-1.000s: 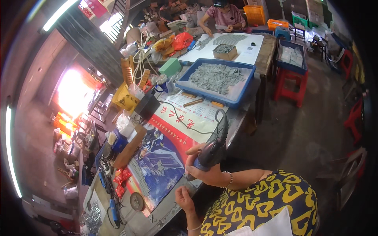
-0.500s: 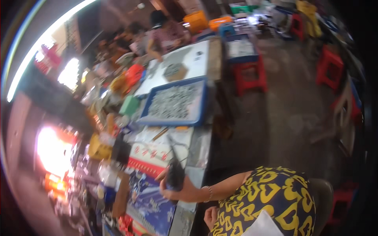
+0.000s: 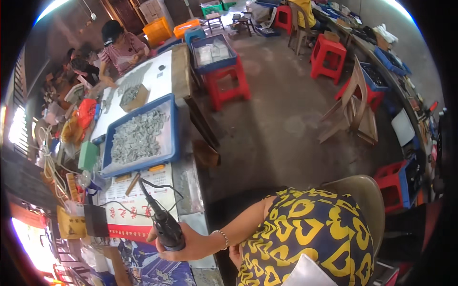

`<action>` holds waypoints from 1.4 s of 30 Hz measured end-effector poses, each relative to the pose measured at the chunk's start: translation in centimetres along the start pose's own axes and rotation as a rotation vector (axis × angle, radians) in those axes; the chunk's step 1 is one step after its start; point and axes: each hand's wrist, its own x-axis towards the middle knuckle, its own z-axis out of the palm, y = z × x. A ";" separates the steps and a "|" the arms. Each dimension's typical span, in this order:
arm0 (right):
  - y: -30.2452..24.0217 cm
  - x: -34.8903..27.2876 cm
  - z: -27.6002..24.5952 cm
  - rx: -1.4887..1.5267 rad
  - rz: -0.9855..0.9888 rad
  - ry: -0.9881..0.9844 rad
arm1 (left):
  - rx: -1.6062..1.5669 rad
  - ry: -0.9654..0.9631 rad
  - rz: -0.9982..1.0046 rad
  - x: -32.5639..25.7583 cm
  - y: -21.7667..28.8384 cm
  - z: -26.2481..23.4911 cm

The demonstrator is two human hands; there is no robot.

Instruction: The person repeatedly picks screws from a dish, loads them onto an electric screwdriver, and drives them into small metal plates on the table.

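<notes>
My right hand [image 3: 188, 244], with a bead bracelet on its wrist, grips a black corded handheld power tool [image 3: 167, 231] over the table's near end. The tool's thin tapered end and looping cord point away from me; its exact kind is unclear. Beneath it lie a red and white printed calendar sheet [image 3: 143, 202] and a blue printed sheet [image 3: 157, 267]. My left hand [image 3: 235, 255] shows only in part, low beside my patterned shirt, fingers curled; anything in it is hidden. Beyond the tool, a blue tray [image 3: 175, 128] holds many small grey pieces.
A person [image 3: 121, 52] in a striped top sits at the table's far end beside a small open box [image 3: 138, 99]. Red stools [image 3: 329, 55], a brown chair [image 3: 358, 105] and another blue tray [image 3: 198, 68] stand across the floor. Clutter lines the table's left side.
The view has swung right, so the table and tray have shifted left in the picture. My right hand still holds the black tool. Blur has lessened.
</notes>
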 end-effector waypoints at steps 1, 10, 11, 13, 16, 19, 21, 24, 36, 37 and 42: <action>0.0 0.0 -0.4 -0.028 0.008 -0.002 | 0.014 -0.021 -0.024 -0.3 -0.2 0.1; 2.5 0.5 0.5 0.070 0.143 -0.077 | 0.217 -0.042 -0.121 -2.6 0.0 -0.7; 2.9 0.3 0.7 0.028 0.236 -0.091 | 0.239 -0.044 -0.118 -3.0 0.1 -0.7; 3.2 0.1 0.8 -0.036 0.078 -0.078 | 0.295 -0.060 -0.096 -3.4 0.2 -0.9; 3.6 -0.4 1.3 0.028 0.092 -0.016 | 0.228 -0.007 -0.069 -4.5 0.5 -1.5; 4.1 -1.1 1.4 -0.031 0.061 -0.056 | -0.036 0.023 -0.087 -6.5 1.3 -1.3; 4.8 -1.5 1.4 -0.072 0.049 -0.060 | 0.186 0.097 0.017 -7.2 0.9 -0.7; 4.1 -1.2 2.9 -0.058 0.061 -0.098 | 0.318 0.204 0.003 -9.0 2.9 0.4; 6.0 0.3 4.8 -0.069 0.048 -0.127 | 0.374 0.506 0.043 -16.6 9.1 -1.0; 6.4 0.1 5.1 -0.073 0.064 -0.122 | 0.312 0.520 0.012 -17.3 9.6 -1.3; 9.5 -0.5 6.2 -0.018 0.088 -0.120 | 0.264 0.691 0.051 -18.7 13.0 -1.9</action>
